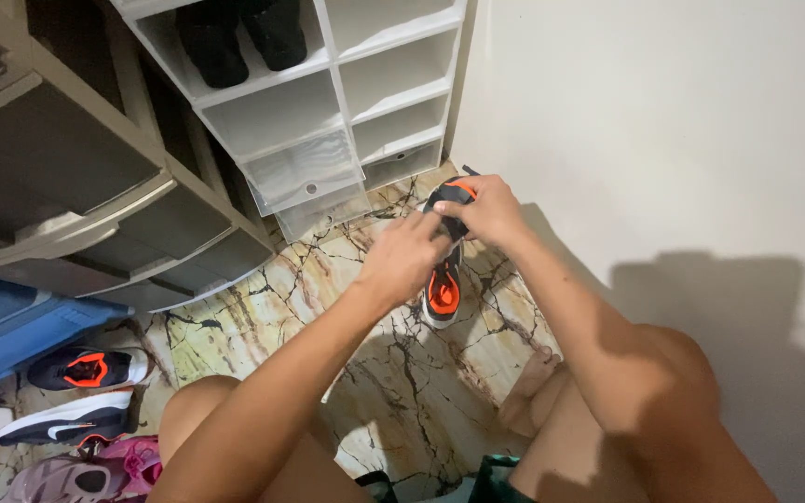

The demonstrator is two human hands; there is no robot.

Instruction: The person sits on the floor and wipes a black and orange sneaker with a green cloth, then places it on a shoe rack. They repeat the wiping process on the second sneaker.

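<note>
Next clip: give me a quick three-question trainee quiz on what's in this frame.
1. True or false: both hands are on the orange-and-black shoe.
2. Which hand grips the shoe's upper end: left hand or right hand?
3. What stands in the top compartment of the white shoe rack?

Key: 1 true. 2 right hand. 3 a pair of black shoes.

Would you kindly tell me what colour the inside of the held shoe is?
Bright orange, inside the dark shoe; the head view shows it.
</note>
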